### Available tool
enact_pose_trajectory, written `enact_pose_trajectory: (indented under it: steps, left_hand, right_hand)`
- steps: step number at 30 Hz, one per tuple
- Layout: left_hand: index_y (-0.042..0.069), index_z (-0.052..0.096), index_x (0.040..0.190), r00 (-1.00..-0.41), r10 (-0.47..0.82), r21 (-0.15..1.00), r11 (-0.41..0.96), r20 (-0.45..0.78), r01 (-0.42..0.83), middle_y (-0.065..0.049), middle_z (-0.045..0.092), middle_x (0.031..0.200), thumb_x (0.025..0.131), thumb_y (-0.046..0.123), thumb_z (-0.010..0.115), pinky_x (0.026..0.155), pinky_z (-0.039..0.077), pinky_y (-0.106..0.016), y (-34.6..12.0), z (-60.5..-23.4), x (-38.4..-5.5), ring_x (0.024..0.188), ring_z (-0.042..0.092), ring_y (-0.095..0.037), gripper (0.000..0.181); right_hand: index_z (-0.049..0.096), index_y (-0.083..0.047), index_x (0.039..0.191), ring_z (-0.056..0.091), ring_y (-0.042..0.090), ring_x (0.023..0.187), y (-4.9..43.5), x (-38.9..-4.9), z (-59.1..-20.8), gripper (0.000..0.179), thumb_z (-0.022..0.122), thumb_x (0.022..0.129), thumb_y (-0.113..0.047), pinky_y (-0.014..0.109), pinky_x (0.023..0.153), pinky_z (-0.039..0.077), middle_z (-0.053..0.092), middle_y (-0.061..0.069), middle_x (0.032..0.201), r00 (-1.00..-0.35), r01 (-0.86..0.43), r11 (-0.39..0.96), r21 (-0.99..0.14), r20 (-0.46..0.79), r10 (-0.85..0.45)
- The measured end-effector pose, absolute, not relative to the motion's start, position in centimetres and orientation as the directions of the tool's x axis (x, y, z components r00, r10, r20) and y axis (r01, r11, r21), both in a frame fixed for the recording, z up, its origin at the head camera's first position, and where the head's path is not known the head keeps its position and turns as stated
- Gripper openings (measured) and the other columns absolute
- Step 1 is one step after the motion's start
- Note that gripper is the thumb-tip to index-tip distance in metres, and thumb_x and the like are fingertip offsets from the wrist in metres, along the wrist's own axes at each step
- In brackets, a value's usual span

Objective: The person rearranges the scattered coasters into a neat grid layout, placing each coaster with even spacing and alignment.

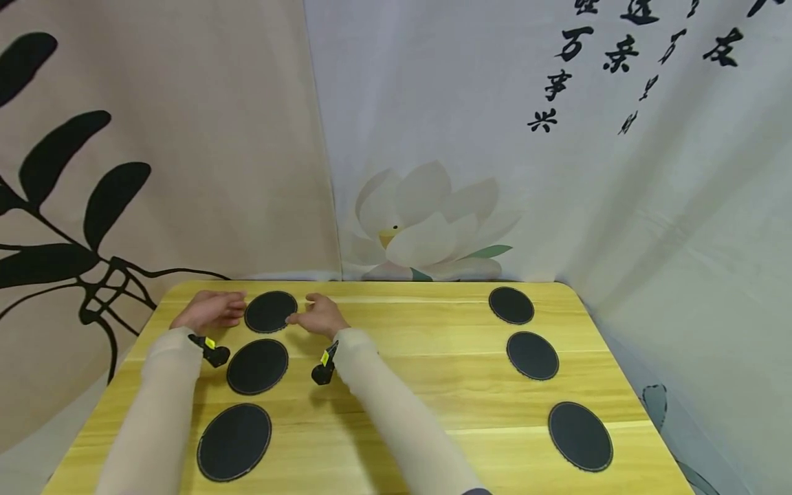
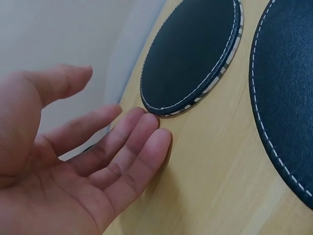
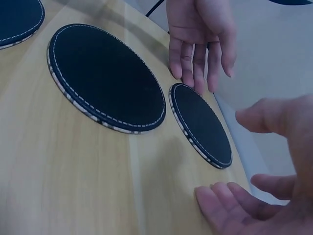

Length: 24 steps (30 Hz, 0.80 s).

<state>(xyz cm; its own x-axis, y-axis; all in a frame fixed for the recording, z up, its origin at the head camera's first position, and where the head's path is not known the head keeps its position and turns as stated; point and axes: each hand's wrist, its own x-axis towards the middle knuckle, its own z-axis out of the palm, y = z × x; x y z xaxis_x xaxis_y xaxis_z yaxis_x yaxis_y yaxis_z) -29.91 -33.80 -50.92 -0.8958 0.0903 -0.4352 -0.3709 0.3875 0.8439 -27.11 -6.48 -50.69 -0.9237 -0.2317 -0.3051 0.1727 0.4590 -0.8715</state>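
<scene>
Left hand [image 1: 212,311] and right hand [image 1: 320,315] flank the far left pad [image 1: 271,312], which lies flat near the back edge of the table [image 1: 470,385]. Left hand: fingers loosely extended, thumb well apart, nothing held. Right hand: thumb raised away from the fingers, fingertips low by the pad's rim, nothing held. From where I stand, can't quite tell if the left fingertips touch the rim.

Risks, my guess: pad looks thin, so fingers could skid over its edge without getting under it. Uneven pressure from 1 side could slide it toward the back edge or into the middle left pad [image 1: 257,366] just beside it. If the wrists drop, the left wrist camera [image 1: 216,354] could bump that middle pad.

Count: 6 black round pads. Left row 3: far, middle, plus near left pad [image 1: 234,442]. Right row 3: far right pad [image 1: 511,305], middle right pad [image 1: 533,355], near right pad [image 1: 580,436]. Also 2 hands, 2 wrist cameras, including the right wrist camera [image 1: 323,372], 1 table.
</scene>
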Motion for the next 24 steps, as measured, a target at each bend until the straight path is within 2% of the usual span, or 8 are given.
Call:
enact_pose_trajectory:
  steps: [3, 7, 9, 14, 18, 24]
  left_hand:
    - [-0.014, 0.033, 0.152, -0.898, 0.071, 0.840, 0.391, -0.435, -0.376, -0.028, 0.055, 0.146, 0.107, 0.040, 0.053, 0.094, 0.062, -0.032, -33.8, -50.9, -29.9, 0.099, 0.070, -0.009, 0.074]
    - [-0.015, 0.036, 0.150, -0.897, 0.061, 0.835, 0.396, -0.438, -0.381, -0.015, 0.068, 0.124, 0.107, 0.035, 0.054, 0.089, 0.063, -0.031, -33.5, -50.6, -29.9, 0.094, 0.070, -0.009, 0.069]
    - [-0.013, 0.038, 0.151, -0.894, 0.056, 0.833, 0.391, -0.446, -0.391, -0.011, 0.069, 0.118, 0.106, 0.031, 0.055, 0.088, 0.063, -0.030, -33.2, -50.5, -29.9, 0.092, 0.070, -0.009, 0.064]
    - [-0.009, 0.039, 0.153, -0.888, 0.051, 0.818, 0.416, -0.457, -0.397, -0.014, 0.067, 0.121, 0.106, 0.025, 0.055, 0.089, 0.063, -0.032, -32.7, -50.5, -30.2, 0.095, 0.070, -0.012, 0.060]
    - [-0.010, 0.043, 0.150, -0.890, 0.041, 0.803, 0.452, -0.454, -0.389, -0.017, 0.066, 0.121, 0.106, 0.024, 0.056, 0.088, 0.064, -0.033, -32.6, -50.4, -30.0, 0.096, 0.069, -0.016, 0.057]
    - [-0.013, 0.050, 0.143, -0.898, 0.025, 0.797, 0.473, -0.439, -0.376, -0.014, 0.066, 0.112, 0.105, 0.016, 0.056, 0.083, 0.064, -0.032, -32.2, -50.6, -29.9, 0.093, 0.066, -0.018, 0.049]
  right_hand:
    - [0.044, -0.012, 0.156, 0.062, 0.029, 0.128, -7.1, -27.4, -50.8, 0.075, 0.077, 0.092, -0.032, 0.045, 0.105, 0.055, 0.057, 0.011, 0.148, -0.914, 0.195, 0.433, -0.880, -0.323, -0.245]
    - [0.041, -0.011, 0.157, 0.067, 0.026, 0.119, -7.8, -27.8, -50.8, 0.074, 0.074, 0.094, -0.029, 0.045, 0.104, 0.055, 0.059, 0.009, 0.146, -0.902, 0.232, 0.397, -0.888, -0.349, -0.255]
    - [0.040, -0.010, 0.158, 0.069, 0.027, 0.114, -8.1, -27.9, -50.6, 0.074, 0.074, 0.095, -0.028, 0.045, 0.105, 0.055, 0.060, 0.009, 0.145, -0.896, 0.254, 0.377, -0.891, -0.363, -0.254]
    - [0.040, -0.007, 0.157, 0.071, 0.032, 0.114, -8.5, -27.9, -50.0, 0.074, 0.075, 0.094, -0.024, 0.045, 0.106, 0.054, 0.057, 0.011, 0.148, -0.890, 0.308, 0.328, -0.893, -0.392, -0.232]
    - [0.041, -0.004, 0.155, 0.070, 0.033, 0.116, -9.0, -28.0, -50.1, 0.073, 0.075, 0.094, -0.025, 0.045, 0.111, 0.051, 0.052, 0.012, 0.154, -0.881, 0.344, 0.310, -0.886, -0.418, -0.219]
    - [0.047, -0.005, 0.151, 0.071, 0.028, 0.112, -9.8, -28.5, -51.0, 0.069, 0.075, 0.093, -0.027, 0.044, 0.111, 0.051, 0.055, 0.012, 0.149, -0.876, 0.379, 0.327, -0.866, -0.449, -0.176]
